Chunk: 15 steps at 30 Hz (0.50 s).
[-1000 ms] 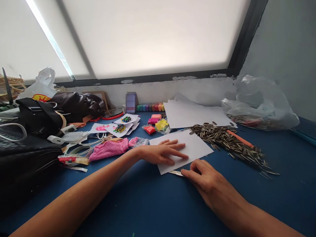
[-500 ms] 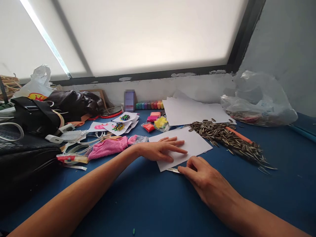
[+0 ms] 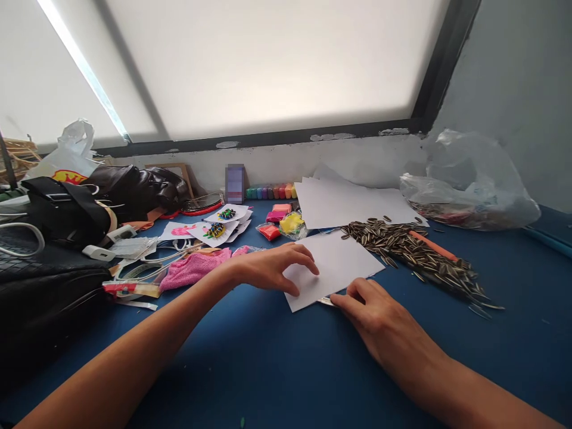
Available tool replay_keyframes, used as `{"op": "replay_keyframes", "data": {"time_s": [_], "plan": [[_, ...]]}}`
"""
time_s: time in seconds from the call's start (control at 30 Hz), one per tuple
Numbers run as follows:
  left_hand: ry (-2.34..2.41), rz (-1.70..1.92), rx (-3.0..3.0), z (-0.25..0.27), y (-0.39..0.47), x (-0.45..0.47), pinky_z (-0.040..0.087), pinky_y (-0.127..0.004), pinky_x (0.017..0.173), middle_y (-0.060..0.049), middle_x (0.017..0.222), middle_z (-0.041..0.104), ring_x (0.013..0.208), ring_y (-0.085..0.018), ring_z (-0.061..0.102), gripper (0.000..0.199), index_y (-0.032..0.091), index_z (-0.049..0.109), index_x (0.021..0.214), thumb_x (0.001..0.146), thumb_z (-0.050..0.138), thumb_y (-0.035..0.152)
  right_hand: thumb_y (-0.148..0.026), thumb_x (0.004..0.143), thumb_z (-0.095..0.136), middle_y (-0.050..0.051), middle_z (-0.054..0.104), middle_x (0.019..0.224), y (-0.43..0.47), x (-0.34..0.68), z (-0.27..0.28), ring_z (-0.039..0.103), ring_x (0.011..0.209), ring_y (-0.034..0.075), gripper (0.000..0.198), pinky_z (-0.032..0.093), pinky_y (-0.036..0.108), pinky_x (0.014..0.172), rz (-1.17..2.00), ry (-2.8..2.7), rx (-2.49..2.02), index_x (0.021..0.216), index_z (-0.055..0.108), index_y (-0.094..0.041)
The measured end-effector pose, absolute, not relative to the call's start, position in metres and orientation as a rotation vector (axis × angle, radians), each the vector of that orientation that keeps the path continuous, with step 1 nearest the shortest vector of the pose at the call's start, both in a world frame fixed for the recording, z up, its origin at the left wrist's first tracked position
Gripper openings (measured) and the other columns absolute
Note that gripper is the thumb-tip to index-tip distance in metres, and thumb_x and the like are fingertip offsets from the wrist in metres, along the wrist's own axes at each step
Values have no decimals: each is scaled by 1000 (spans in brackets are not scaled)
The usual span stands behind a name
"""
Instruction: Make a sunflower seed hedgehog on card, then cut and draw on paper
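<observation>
A white sheet of paper (image 3: 335,262) lies on the blue tabletop before me. Above its left part is my left hand (image 3: 279,267), fingers bent and apart, holding nothing; whether the fingertips touch the paper I cannot tell. Thumb and fingers of my right hand (image 3: 370,310) pinch a thin, pale, flat tool (image 3: 326,301) at the sheet's near edge. Its far end is hidden under the paper, so its kind does not show. Just beyond the sheet's right corner spreads a heap of striped sunflower seeds (image 3: 388,241).
An orange stick (image 3: 432,245) lies in the seeds. Behind are larger white sheets (image 3: 353,202), clay packets (image 3: 291,223) and a phone (image 3: 235,183). At left are decorated cards (image 3: 214,232), a pink cloth (image 3: 196,268), cables and black bags (image 3: 49,298). A plastic bag (image 3: 478,185) stands at right.
My left hand has lifted from lying flat on the paper, drawn left and curled its fingers. The right hand has shifted slightly right and up along the paper's near edge with the flat tool.
</observation>
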<state>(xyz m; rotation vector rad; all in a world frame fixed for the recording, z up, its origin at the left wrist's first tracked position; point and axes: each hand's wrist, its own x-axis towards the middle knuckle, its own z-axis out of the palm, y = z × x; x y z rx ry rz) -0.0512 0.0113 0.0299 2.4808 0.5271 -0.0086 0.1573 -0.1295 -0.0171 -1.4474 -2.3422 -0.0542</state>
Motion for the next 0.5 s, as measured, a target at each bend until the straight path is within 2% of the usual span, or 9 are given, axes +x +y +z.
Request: {"op": "replay_keyframes", "data": {"time_s": [0.23,0.33,0.5], "plan": [[639,107,2473,25,11,-45,39,-31,97,-5,118,52,110,-21,50,41,24,64,113,74,76,29,-6,91,48,7,52,85,-125,168,-15,54,76,20,27,52,32,63,-62,-2293,-1474,107,67,-16],[615,40,2478,27,12,-48,38,-32,98,-4,120,50,113,-21,49,42,25,64,113,73,76,33,-6,90,48,7,52,85,-128,166,-15,54,76,19,26,51,31,62,-12,-2314,-1498,104,68,-17],[582,-87,2454,33,12,-52,37,-31,100,-4,129,43,122,-23,43,54,28,59,119,69,80,32,-3,88,49,6,52,87,-134,158,-13,55,77,19,28,51,30,62,63,-2357,-1499,100,68,-20]]}}
